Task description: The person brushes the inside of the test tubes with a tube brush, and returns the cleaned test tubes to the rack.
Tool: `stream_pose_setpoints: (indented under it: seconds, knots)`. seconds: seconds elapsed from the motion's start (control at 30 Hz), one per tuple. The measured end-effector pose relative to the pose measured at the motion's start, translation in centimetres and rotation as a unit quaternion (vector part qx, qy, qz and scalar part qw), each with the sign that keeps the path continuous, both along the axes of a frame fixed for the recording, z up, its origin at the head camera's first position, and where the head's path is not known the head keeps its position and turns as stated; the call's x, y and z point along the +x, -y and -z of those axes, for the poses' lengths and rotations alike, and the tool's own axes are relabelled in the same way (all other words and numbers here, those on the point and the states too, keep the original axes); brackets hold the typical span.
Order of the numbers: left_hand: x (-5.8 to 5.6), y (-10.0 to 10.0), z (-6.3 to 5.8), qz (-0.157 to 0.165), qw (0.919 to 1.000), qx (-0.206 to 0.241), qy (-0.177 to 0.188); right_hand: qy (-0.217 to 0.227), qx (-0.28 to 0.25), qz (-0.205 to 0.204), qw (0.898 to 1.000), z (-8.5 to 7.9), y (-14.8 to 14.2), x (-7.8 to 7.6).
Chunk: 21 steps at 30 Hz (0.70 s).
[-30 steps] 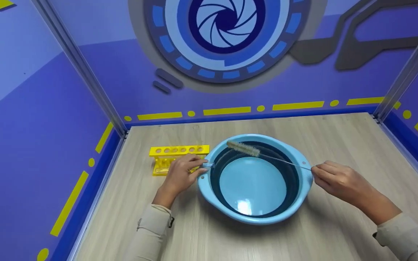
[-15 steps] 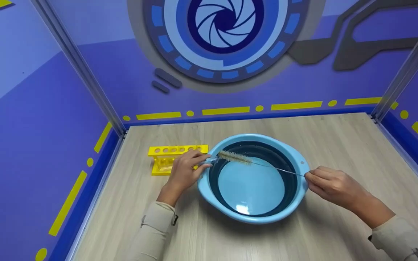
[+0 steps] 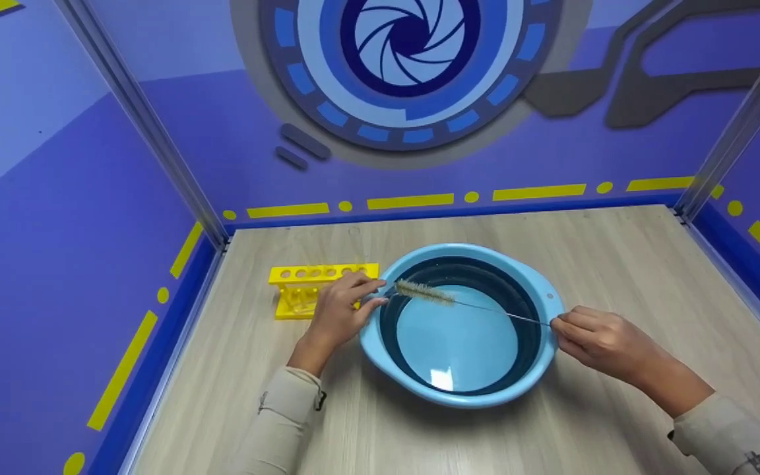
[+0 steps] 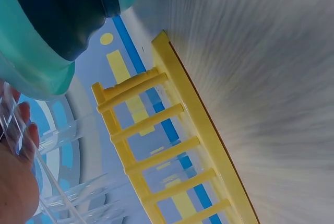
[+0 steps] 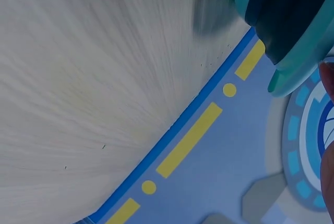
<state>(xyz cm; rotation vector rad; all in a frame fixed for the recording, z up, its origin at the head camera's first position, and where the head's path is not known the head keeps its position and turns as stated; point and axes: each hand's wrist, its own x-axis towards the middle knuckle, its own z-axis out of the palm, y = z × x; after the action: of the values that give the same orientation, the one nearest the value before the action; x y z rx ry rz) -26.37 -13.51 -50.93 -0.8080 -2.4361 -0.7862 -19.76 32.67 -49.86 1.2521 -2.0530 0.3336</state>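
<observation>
My left hand (image 3: pixel 340 310) holds a clear test tube (image 4: pixel 53 198) over the left rim of the blue basin (image 3: pixel 459 400), its mouth turned toward the basin. In the head view the tube barely shows beyond the fingertips. My right hand (image 3: pixel 594 335) pinches the thin wire handle of a test tube brush (image 3: pixel 425 292) at the basin's right rim. The brush lies nearly level across the basin, its bristly tip right at the tube's mouth. Only part of the right hand shows at the right wrist view's edge.
A yellow test tube rack (image 3: pixel 276 275) stands left of the basin, partly behind my left hand, with several clear tubes in it. Purple-blue panels (image 3: pixel 182 145) border the wooden table (image 3: pixel 624 264) at the back and both sides.
My right hand has moved slightly left and down, bringing the brush's tip from above the basin's far inner wall to the tube's mouth. The left hand has shifted slightly right.
</observation>
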Motion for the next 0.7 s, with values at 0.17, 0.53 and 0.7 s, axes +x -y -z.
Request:
stream_pose_setpoints:
  seconds: [0.17,0.53,0.7]
  knots:
    - [0.1,0.1,-0.1,0.008,0.9999,-0.009,-0.002,0.004,-0.011,0.013,1.000,-0.2,0.1,0.0]
    - [0.5,-1.4,0.2,0.025,0.9988,-0.038,-0.016,0.285,-0.223,0.105,0.926,-1.5,2.6,0.9]
    - [0.7,-2.3,0.4,0.021,0.9981,-0.049,-0.029,0.403,-0.254,0.160,0.865,-2.1,3.8,1.0]
